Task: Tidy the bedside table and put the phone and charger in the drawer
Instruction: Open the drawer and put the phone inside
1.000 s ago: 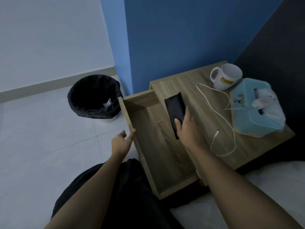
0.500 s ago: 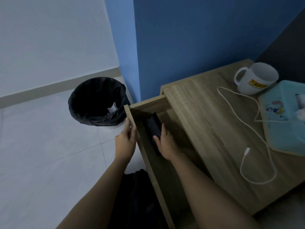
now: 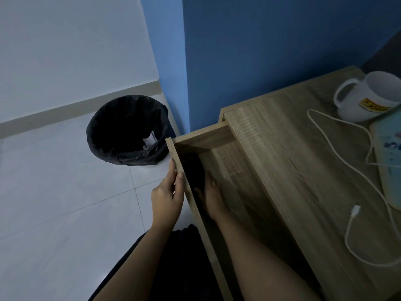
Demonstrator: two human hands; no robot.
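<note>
The wooden drawer (image 3: 200,136) of the bedside table (image 3: 288,174) is pulled out. The black phone (image 3: 192,170) lies low inside it, against the drawer's front panel. My right hand (image 3: 213,202) is down in the drawer, thumb and fingers on the phone's near end. My left hand (image 3: 168,195) grips the top edge of the front panel from outside. The white charger cable (image 3: 338,153) lies loose on the tabletop, its plug (image 3: 355,210) toward the near edge.
A white mug (image 3: 368,96) and a light blue tissue box (image 3: 388,161) stand at the table's right side. A bin with a black liner (image 3: 128,129) sits on the tiled floor left of the drawer. A blue wall rises behind.
My right hand carried the phone off the tabletop and down into the drawer. My left hand came up and took hold of the drawer's front panel.
</note>
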